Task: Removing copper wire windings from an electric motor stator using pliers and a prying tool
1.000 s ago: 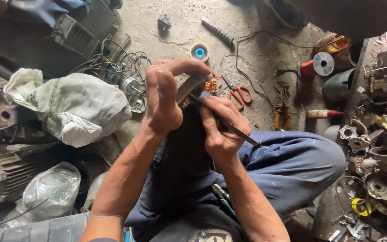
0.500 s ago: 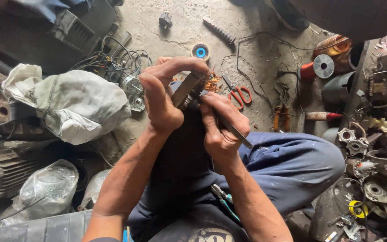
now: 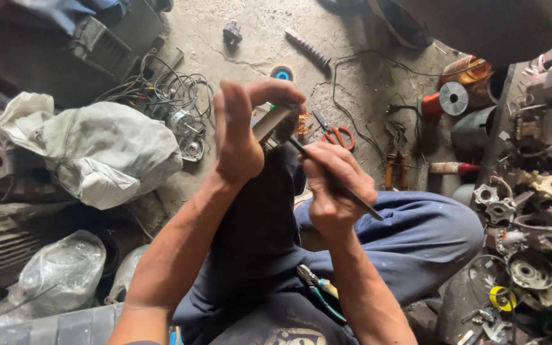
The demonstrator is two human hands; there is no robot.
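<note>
My left hand (image 3: 241,131) is raised in front of me and grips a small grey metal part (image 3: 275,121), thumb over its top. My right hand (image 3: 332,188) sits just to its right, fingers closed around a thin dark metal rod-like tool (image 3: 337,181). The tool's tip touches the held part near its lower right side. Both hands hover over my lap, above dark trousers and a blue-trousered knee (image 3: 429,236).
A white cloth sack (image 3: 103,153) lies on the left, with tangled wires and a small motor (image 3: 190,137) beside it. Red-handled scissors (image 3: 335,133), a tape roll (image 3: 282,72) and copper wire spools (image 3: 452,97) lie on the concrete floor. Metal motor parts (image 3: 531,211) pile up on the right. Pliers (image 3: 317,291) rest in my lap.
Both hands and the held part shifted slightly right and lower in view. The tool stays pressed against the part, now at a steeper angle.
</note>
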